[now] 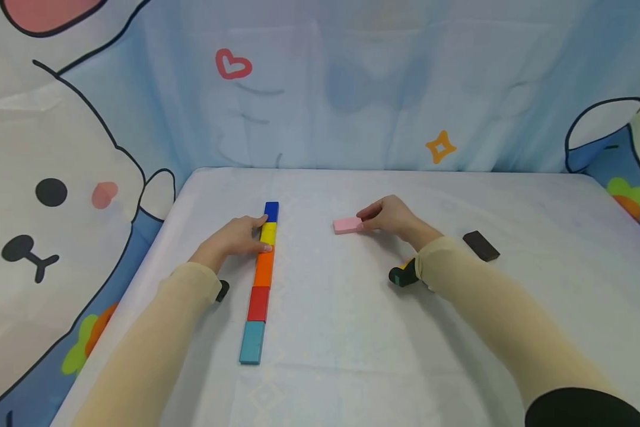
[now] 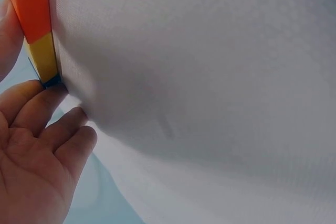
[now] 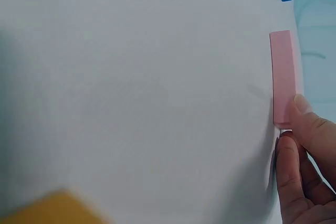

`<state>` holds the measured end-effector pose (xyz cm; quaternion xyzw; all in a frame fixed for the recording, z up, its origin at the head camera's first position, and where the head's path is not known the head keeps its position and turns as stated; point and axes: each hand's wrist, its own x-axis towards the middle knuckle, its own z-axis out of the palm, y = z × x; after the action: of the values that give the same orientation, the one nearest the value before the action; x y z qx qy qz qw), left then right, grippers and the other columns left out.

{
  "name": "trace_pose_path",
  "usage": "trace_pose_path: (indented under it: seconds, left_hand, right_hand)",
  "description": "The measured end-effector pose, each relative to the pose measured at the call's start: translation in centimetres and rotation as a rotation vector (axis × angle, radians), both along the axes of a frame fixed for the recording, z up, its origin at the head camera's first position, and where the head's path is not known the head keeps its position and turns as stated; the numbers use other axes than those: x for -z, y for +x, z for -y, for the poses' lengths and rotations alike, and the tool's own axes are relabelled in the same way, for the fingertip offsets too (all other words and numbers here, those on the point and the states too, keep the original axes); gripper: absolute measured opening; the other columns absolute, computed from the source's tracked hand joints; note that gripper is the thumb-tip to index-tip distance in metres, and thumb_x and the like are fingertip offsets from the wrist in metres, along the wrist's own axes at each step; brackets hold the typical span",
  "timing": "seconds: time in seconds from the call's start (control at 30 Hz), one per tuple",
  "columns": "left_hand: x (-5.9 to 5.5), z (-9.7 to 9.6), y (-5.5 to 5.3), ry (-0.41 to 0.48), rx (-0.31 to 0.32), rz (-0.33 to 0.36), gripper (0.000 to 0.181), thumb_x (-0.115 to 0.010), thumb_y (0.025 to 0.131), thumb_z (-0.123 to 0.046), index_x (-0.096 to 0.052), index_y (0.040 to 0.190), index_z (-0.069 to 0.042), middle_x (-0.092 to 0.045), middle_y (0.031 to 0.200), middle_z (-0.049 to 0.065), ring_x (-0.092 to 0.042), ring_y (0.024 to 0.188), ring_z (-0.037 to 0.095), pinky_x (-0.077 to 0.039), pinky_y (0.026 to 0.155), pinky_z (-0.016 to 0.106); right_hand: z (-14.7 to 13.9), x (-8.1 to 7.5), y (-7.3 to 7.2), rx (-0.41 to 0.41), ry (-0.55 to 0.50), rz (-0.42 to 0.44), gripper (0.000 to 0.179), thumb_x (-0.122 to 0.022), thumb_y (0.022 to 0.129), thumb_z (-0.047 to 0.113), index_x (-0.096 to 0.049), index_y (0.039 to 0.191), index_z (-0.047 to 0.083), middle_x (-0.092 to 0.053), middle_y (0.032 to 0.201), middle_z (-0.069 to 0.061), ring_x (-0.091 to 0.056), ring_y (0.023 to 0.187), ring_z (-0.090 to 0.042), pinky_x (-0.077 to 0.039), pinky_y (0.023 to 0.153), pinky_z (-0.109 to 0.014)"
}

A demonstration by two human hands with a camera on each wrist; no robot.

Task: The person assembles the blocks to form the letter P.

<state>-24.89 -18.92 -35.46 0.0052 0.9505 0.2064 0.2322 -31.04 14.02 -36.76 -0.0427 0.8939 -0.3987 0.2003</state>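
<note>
Head view: the right hand [image 1: 391, 216] pinches one end of a pale pink rectangular block [image 1: 345, 225], smooth-looking, its material unclear, at the middle of the white cloth-covered table [image 1: 320, 332]. Well apart from it, a straight row [image 1: 254, 332] of similar blocks runs from far to near: dark blue block [image 1: 271, 212], yellow block [image 1: 269, 233], orange block [image 1: 263, 268], red block [image 1: 258, 303] and teal block [image 1: 252, 344], set end to end. The left hand [image 1: 236, 237] touches the row's far part, thumb and forefinger apart. A black rectangular block [image 1: 481, 245] lies to the right of the right hand.

Left wrist view: the thumb is at the orange block, the other fingertips near the dark blue end. Light, even contact seems best, enough to steady the row without bending its line.

Right wrist view: thumb and fingers clamp one end of the pink piece, its length jutting free; whether it rests on the cloth I cannot tell. Gripped so, its far end could swing, so a level wrist and slow travel seem wise, with the piece squared up before any contact.
</note>
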Motion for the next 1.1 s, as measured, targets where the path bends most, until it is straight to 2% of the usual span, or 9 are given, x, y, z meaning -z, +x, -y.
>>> trace_pose_path:
  seconds: [0.23, 0.5, 1.1]
  left_hand:
    - [0.1, 0.1, -0.2, -0.011, 0.003, 0.003, 0.082, -0.069, 0.098, -0.033, -0.022, 0.163, -0.018, -0.03, 0.168, 0.016, -0.029, 0.154, 0.037, -0.031, 0.125, 0.052]
    - [0.0, 0.0, -0.1, -0.003, -0.012, 0.004, 0.082, -0.07, 0.097, -0.034, -0.024, 0.163, -0.019, -0.031, 0.167, 0.016, -0.029, 0.154, 0.036, -0.031, 0.125, 0.052]
    - [0.2, 0.1, -0.4, -0.003, -0.027, 0.009, 0.082, -0.072, 0.096, -0.034, -0.025, 0.163, -0.022, -0.031, 0.168, 0.013, -0.03, 0.155, 0.034, -0.031, 0.125, 0.052]
  right_hand:
    - [2.0, 0.3, -0.8, 0.007, -0.03, 0.007, 0.04, -0.078, 0.09, 0.012, -0.071, 0.129, 0.007, -0.064, 0.139, -0.014, -0.051, 0.133, -0.029, -0.042, 0.116, -0.044]
    - [4.4, 0.6, -1.7, 0.006, -0.044, -0.006, 0.039, -0.078, 0.09, 0.012, -0.072, 0.129, 0.009, -0.064, 0.139, -0.013, -0.052, 0.131, -0.028, -0.043, 0.114, -0.043]
    - [7.5, 1.2, -3.5, -0.036, -0.069, -0.027, 0.04, -0.078, 0.091, 0.014, -0.071, 0.131, 0.011, -0.062, 0.142, -0.011, -0.051, 0.136, -0.029, -0.042, 0.117, -0.044]
